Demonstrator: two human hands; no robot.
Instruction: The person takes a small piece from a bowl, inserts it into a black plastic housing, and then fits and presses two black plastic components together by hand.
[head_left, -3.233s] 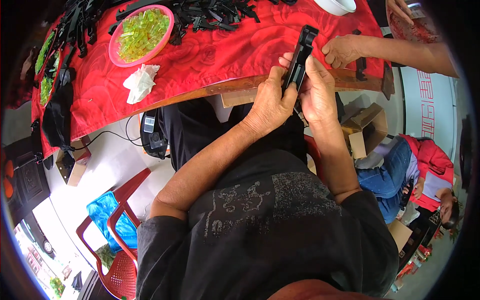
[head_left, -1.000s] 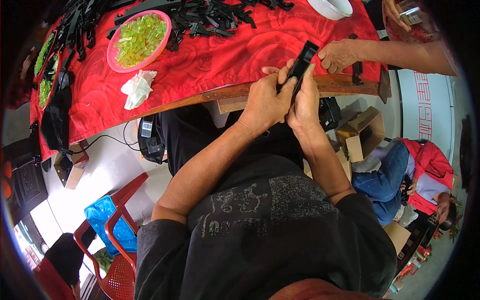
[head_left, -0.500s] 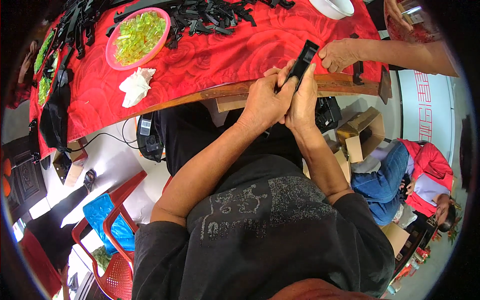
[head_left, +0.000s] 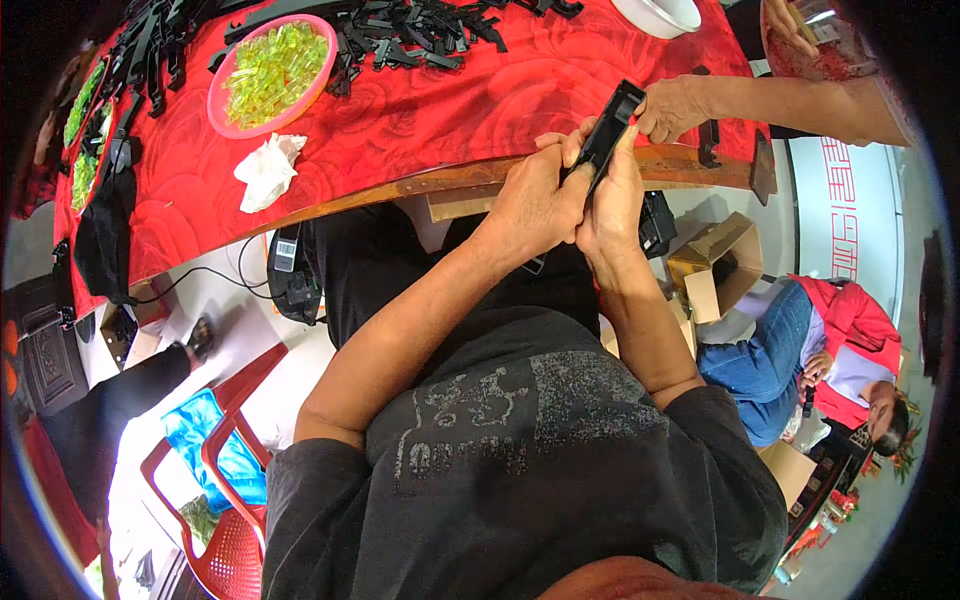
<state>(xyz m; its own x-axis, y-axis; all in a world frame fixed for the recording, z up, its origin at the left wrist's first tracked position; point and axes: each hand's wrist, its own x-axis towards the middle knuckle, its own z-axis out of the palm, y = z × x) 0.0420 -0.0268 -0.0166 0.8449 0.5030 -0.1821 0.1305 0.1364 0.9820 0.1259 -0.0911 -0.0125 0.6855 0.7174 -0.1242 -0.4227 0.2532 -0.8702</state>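
Both my hands grip one long black plastic piece point(head_left: 612, 125) at the table's near edge. It slants up and to the right, and its far end shows a recess. My left hand point(head_left: 540, 200) closes on its lower left side, with the thumb pressed on it. From the right and below, my right hand point(head_left: 612, 205) wraps it; my fingers hide much of the lower part. Just beyond its far end is a co-worker's closed hand point(head_left: 668, 108), and I cannot tell whether that hand touches it.
On the red tablecloth point(head_left: 440, 130) stand a pink bowl point(head_left: 217, 105) of clear yellow-green pieces, crumpled white tissue point(head_left: 268, 175), piled black plastic parts point(head_left: 400, 35) and a white bowl point(head_left: 655, 18). A red chair point(head_left: 225, 550) stands behind on the left. Cardboard boxes point(head_left: 715, 265) and a seated person point(head_left: 840, 350) are right.
The black piece has shifted slightly and turned a little clockwise in my hands. My grip stays on it. At the left, a passing person's leg has moved right.
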